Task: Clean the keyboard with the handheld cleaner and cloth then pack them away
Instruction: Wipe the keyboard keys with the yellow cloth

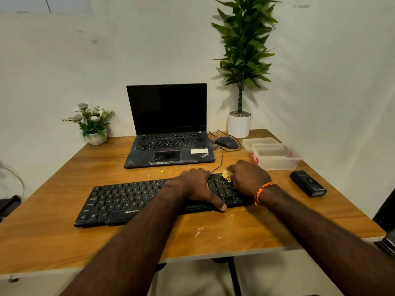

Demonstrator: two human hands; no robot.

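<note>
Against a pale wall, a wooden desk held the working scene: a black keyboard lay across the near middle, its front edge printed with white lettering that read "ZEBRON" before a forearm cut it off. The person's left hand lay over the keyboard's right-centre, fingers spread flat across the keys and the thumb reaching down to the front edge. The right hand, an orange thread band on its wrist, was curled over the keyboard's far right corner, pinching a small yellow cloth against the keys. The handheld cleaner, a black block with small pale print too fine to read, lay apart on the desk to the right of the keyboard. Behind it sat a clear plastic container with a red clip, its lid just beside it. An open black laptop stood behind the keyboard, screen dark, with a white sticker and a slanted logo on the palm rest, neither legible. A wired mouse rested to its right, a tall potted plant stood at the back corner, and a small flower pot sat at the left. Pale crumbs flecked the desk's near side.
</note>
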